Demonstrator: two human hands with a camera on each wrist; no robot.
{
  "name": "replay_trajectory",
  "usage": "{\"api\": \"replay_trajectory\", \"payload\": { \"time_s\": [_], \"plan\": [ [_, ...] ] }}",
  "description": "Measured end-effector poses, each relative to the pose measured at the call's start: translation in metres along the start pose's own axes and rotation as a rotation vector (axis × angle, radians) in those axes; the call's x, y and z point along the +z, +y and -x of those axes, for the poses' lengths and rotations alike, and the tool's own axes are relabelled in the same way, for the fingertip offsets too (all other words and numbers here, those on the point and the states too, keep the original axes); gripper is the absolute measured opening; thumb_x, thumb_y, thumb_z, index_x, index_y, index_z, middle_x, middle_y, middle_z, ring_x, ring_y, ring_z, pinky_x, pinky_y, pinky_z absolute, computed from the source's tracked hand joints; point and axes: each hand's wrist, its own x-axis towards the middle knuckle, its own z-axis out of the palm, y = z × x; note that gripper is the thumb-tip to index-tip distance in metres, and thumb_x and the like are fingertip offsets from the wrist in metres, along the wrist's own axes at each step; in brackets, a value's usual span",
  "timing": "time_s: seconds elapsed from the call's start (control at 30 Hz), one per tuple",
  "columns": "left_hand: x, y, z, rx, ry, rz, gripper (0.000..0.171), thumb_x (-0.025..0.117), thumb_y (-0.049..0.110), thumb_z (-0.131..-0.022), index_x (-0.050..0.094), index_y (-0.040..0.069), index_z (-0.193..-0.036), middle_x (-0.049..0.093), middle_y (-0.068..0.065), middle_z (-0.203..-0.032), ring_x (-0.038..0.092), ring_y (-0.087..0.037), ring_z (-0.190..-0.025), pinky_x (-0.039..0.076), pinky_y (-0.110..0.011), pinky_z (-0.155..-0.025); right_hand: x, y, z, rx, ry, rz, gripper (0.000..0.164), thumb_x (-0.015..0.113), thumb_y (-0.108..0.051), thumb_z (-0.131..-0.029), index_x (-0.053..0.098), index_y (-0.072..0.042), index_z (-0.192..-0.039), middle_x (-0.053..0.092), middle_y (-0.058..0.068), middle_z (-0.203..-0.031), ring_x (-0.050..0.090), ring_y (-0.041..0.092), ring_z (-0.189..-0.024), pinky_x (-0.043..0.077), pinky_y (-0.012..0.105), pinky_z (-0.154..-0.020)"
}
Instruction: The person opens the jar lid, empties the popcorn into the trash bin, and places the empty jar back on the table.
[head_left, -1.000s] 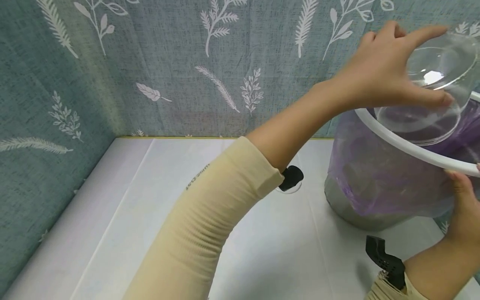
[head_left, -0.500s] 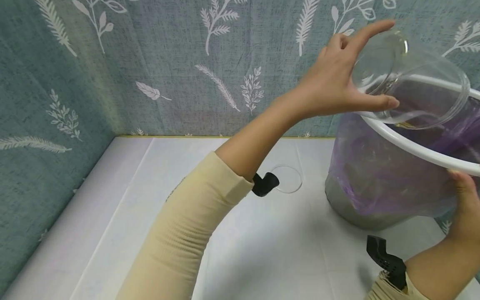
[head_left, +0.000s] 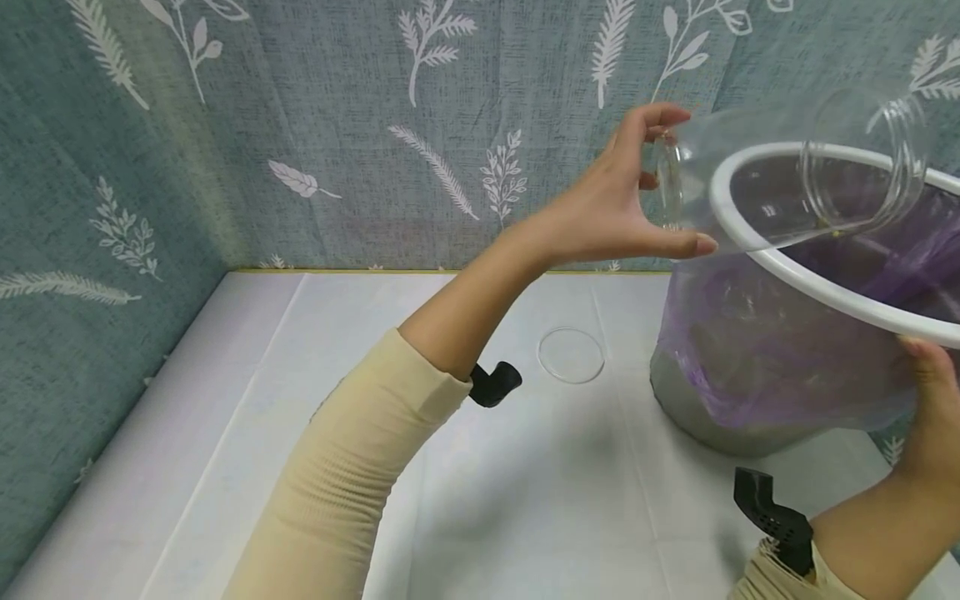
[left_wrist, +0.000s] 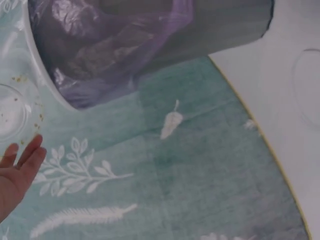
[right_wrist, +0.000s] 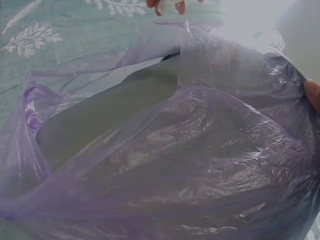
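My left hand (head_left: 611, 196) holds a clear jar (head_left: 772, 187) by its left end, thumb below and fingers above. The jar lies nearly sideways over the rim of a grey trash bin (head_left: 720, 408). Its ringed far end points right, above the bin's opening. In the left wrist view a few yellowish bits show on the jar (left_wrist: 30, 112). My right hand (head_left: 930, 417) grips the bin's white rim (head_left: 825, 292) from the front, its fingers mostly hidden. The bin leans, lined with a purple plastic bag (head_left: 780, 358) folded over its outside.
A thin clear ring (head_left: 572, 356) lies flat on the white table (head_left: 480, 500), left of the bin. Behind and to the left stands a teal, leaf-patterned cloth (head_left: 360, 200). A black wrist mount (head_left: 495, 385) sits on each forearm.
My left hand has drawn back leftward, bringing the jar up out of the bin's opening and turning it from steeply tipped to nearly level. My right hand and the bin stay in place.
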Motion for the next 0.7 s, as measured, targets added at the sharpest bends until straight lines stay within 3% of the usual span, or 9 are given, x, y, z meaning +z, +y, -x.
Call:
{"api": "replay_trajectory", "payload": {
  "time_s": [0.2,0.3,0.47,0.7],
  "plan": [
    [0.004,-0.013,0.009,0.020,0.048,-0.009,0.106,0.086,0.033,-0.065,0.019,0.019,-0.146,0.022,0.005,-0.150,0.029,-0.001,-0.129,0.029,-0.016,-0.103,-0.001,0.002,0.001,-0.032,0.001,0.022,0.035,0.075,-0.031,-0.080,0.066,-0.018,-0.111,0.057,-0.024,-0.093,0.053,-0.006,-0.088,0.041,0.015,-0.094],
    [0.004,-0.020,0.013,-0.033,0.054,0.000,0.108,0.087,0.034,-0.063,0.020,0.019,-0.147,0.024,0.005,-0.150,0.029,-0.001,-0.132,0.028,-0.021,-0.106,0.000,0.001,0.001,-0.054,0.000,0.017,0.034,0.075,-0.029,-0.080,0.067,-0.016,-0.111,0.058,-0.024,-0.093,0.053,-0.006,-0.087,0.042,0.014,-0.092],
    [0.005,-0.028,0.016,-0.129,-0.002,0.001,0.114,0.086,0.037,-0.063,0.015,0.017,-0.149,0.029,0.002,-0.149,0.030,-0.004,-0.134,0.031,-0.023,-0.106,-0.001,0.001,0.001,-0.063,0.006,0.034,0.030,0.075,-0.026,-0.082,0.067,-0.017,-0.110,0.058,-0.025,-0.093,0.053,-0.007,-0.087,0.041,0.013,-0.091],
    [0.015,-0.039,0.019,-0.229,-0.041,-0.004,0.116,0.087,0.041,-0.060,0.014,0.020,-0.148,0.037,0.003,-0.146,0.033,-0.003,-0.133,0.037,-0.024,-0.102,-0.003,0.004,0.003,-0.024,0.019,0.016,0.029,0.075,-0.027,-0.081,0.067,-0.020,-0.108,0.058,-0.024,-0.093,0.054,-0.006,-0.087,0.041,0.013,-0.093]
  ]
}}
